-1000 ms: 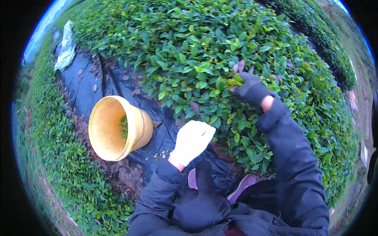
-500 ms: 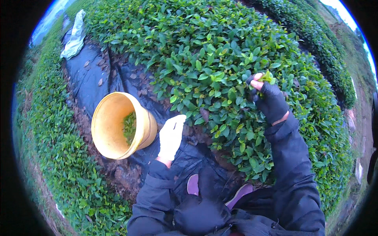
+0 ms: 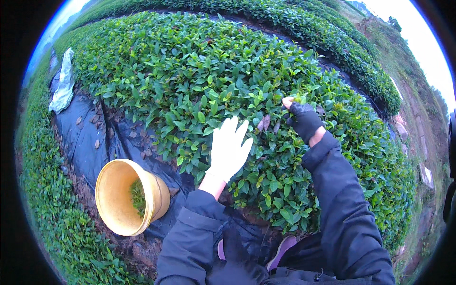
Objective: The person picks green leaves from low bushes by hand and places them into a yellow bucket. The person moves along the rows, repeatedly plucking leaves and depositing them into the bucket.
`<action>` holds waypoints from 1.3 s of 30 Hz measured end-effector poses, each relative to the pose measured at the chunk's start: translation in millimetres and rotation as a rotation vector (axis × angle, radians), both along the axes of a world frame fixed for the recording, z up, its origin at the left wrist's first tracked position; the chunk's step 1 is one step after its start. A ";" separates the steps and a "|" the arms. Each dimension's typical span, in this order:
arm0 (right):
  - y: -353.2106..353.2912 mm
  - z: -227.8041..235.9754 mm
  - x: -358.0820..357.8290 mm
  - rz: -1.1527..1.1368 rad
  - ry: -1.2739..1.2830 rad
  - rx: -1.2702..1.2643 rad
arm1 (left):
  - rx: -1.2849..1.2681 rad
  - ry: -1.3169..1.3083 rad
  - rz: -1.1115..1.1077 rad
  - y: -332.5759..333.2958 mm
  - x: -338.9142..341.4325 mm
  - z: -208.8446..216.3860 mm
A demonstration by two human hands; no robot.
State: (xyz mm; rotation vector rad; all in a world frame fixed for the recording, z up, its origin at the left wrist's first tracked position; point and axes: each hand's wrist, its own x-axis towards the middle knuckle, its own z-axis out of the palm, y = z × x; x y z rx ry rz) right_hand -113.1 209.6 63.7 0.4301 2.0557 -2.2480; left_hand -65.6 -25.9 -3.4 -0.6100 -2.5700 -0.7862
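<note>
My left hand point(image 3: 231, 149), in a white glove, is over the near side of a tea bush point(image 3: 259, 183). Its fingers are spread and nothing is in them. Farther right, my right hand point(image 3: 304, 119) wears a black glove that leaves the fingertips bare. Its fingers are closed among the top shoots of the bush; what they pinch is hidden by the hand and foliage. A yellow bucket point(image 3: 159, 194) lies tilted to the left of my arms, its mouth toward me. Picked green leaves point(image 3: 138, 197) rest inside it.
Black plastic sheeting point(image 3: 83, 135) with dry leaves and soil covers the path between the rows. A pale plastic bag point(image 3: 63, 85) lies at the far left. Another leafy row point(image 3: 47, 190) runs along the left. My purple shoes point(image 3: 284, 251) stand below the bush.
My left hand has gone from beside the bucket to over the bush, its fingers spreading. My right hand, which showed light green leaves at its fingers, has turned down to the shoots. The view has shifted.
</note>
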 end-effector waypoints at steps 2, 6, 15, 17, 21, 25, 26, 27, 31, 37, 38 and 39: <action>8.8 -6.2 -8.8 -0.007 0.022 0.031 | -0.140 -0.134 -0.062 4.2 11.3 -23.3; 12.4 -13.3 -29.5 0.100 0.139 0.153 | -0.163 -0.188 -0.108 2.9 47.4 -45.3; -106.6 -62.5 -111.0 0.332 0.270 1.301 | -0.087 -0.214 -0.072 5.7 49.6 -41.0; -114.1 -70.4 -126.1 0.357 0.263 1.361 | -0.074 -0.229 -0.075 8.5 49.9 -42.2; -135.0 -76.6 -125.6 0.394 0.402 1.286 | -0.065 -0.285 -0.055 3.6 52.5 -43.9; -129.8 -90.2 -135.5 0.300 0.580 1.260 | -0.051 -0.282 -0.064 11.0 49.2 -41.6; -127.7 -93.9 -134.4 0.299 0.545 1.296 | -0.049 -0.268 -0.066 13.1 49.8 -43.4; -137.0 -88.6 -129.6 0.303 0.527 1.314 | -0.058 -0.250 -0.051 8.6 50.0 -45.1; -125.9 -87.4 -121.4 0.270 0.577 1.141 | -0.060 -0.260 -0.043 12.6 50.1 -38.4; -112.8 -64.5 -91.1 0.385 0.116 0.924 | -0.079 -0.239 -0.048 18.0 48.6 -43.8; -106.3 -64.6 -77.1 0.465 0.148 0.614 | -0.088 -0.247 -0.044 18.7 48.5 -42.7; -100.2 -62.8 -61.5 0.536 0.181 0.305 | -0.092 -0.252 -0.041 19.3 47.8 -41.4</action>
